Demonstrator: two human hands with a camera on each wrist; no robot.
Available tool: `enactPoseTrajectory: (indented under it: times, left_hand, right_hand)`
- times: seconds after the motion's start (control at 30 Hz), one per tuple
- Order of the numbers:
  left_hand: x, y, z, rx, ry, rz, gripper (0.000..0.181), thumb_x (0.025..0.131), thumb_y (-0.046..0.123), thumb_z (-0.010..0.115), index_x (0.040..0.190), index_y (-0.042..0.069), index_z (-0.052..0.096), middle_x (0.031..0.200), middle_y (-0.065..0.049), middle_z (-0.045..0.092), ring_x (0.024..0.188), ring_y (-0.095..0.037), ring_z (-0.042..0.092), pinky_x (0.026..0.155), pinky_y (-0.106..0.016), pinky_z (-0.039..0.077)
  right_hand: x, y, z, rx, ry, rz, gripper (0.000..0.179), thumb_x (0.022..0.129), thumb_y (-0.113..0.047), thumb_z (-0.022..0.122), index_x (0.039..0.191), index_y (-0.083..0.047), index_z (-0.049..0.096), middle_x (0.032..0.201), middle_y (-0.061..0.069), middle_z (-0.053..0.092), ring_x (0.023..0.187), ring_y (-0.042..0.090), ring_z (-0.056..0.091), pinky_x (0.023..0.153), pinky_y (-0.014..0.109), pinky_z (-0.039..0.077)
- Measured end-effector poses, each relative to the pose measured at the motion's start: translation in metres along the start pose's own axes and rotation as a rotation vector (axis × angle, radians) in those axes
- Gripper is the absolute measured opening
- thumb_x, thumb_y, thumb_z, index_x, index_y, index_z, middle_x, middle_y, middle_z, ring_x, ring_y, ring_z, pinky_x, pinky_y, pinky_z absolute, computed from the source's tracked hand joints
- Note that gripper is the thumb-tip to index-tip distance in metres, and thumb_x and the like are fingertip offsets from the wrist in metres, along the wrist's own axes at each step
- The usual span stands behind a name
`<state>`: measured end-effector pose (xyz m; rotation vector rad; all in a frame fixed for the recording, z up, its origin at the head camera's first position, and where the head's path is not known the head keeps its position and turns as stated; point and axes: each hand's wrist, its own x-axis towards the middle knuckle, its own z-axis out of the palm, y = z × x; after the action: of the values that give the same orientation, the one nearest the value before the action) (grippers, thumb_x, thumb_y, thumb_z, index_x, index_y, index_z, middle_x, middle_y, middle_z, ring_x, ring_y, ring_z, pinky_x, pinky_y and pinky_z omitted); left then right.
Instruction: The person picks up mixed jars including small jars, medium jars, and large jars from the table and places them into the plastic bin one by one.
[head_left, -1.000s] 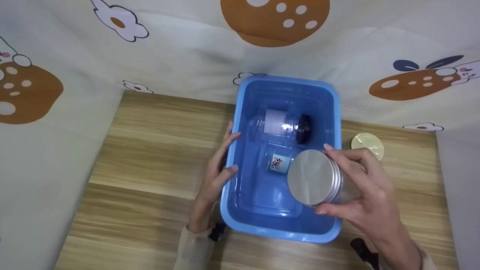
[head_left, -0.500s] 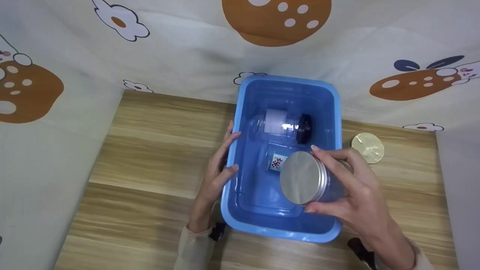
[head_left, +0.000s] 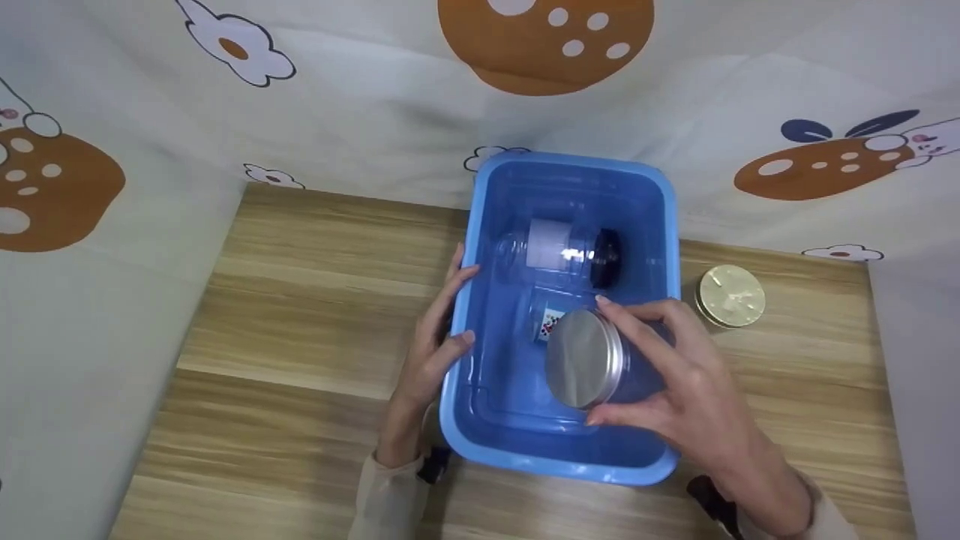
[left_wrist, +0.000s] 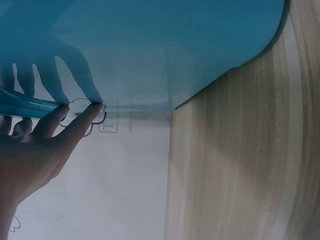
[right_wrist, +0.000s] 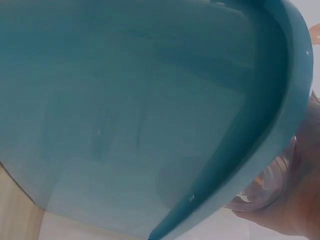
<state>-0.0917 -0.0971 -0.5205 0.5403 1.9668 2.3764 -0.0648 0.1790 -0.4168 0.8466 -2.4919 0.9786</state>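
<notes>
Right hand [head_left: 694, 379] pinches a lidded jar [head_left: 583, 360] over the blue bin [head_left: 555, 469]; left hand [head_left: 429, 356], spread, touches the bin

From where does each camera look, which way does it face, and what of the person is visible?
Head: on the head, facing forward and down into the tub; left hand, right hand and sleeves show.
Left wrist: on that wrist, facing the tub's outside, the backdrop and the table; left hand at left.
Right wrist: on that wrist, facing the tub's outside; part of the right hand at right, with the jar.
Shared: head and right wrist both show the tub and jar.
</notes>
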Motion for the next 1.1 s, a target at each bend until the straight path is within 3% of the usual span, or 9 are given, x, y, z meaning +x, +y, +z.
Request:
enactPoseTrajectory:
  times: [0.13,0.37,0.8,1.1]
  left_hand:
    - [0.0,-0.001,0.0,0.002,0.002,0.011,0.067,0.084,0.008,0.05,0.151,0.007,0.04,0.167,-0.002,0.01,0.152,-0.024,0.01,0.116,-0.058,0.02]
    - [0.001,-0.003,-0.002,-0.003,-0.007,0.044,0.064,0.085,0.008,0.049,0.145,-0.006,0.038,0.167,-0.01,0.007,0.152,-0.025,0.009,0.116,-0.058,0.018]
    - [-0.001,-0.002,0.0,0.003,0.003,0.005,0.062,0.085,0.009,0.05,0.147,0.004,0.043,0.167,-0.005,0.008,0.152,-0.025,0.01,0.114,-0.06,0.024]
    - [0.0,-0.002,0.0,0.008,0.007,-0.006,0.063,0.085,0.011,0.05,0.147,0.002,0.041,0.167,-0.008,0.007,0.152,-0.024,0.012,0.113,-0.059,0.027]
  right_hand:
    - [-0.002,0.0,0.004,-0.009,-0.044,0.026,0.098,0.065,-0.076,0.066,0.141,-0.015,0.058,0.108,0.008,0.06,0.1,0.021,0.056,0.088,0.032,0.044]
    - [-0.005,0.002,0.014,-0.052,-0.102,0.01,0.102,0.062,-0.078,0.066,0.143,-0.016,0.056,0.11,0.007,0.059,0.102,0.023,0.055,0.086,0.039,0.048]
    - [-0.006,0.002,0.025,-0.143,-0.181,-0.021,0.108,0.057,-0.08,0.071,0.143,-0.016,0.055,0.111,0.007,0.057,0.097,0.023,0.053,0.078,0.041,0.051]
    - [-0.004,0.0,0.028,-0.176,-0.186,-0.006,0.106,0.057,-0.078,0.073,0.142,-0.016,0.056,0.111,0.009,0.057,0.096,0.026,0.055,0.078,0.042,0.051]
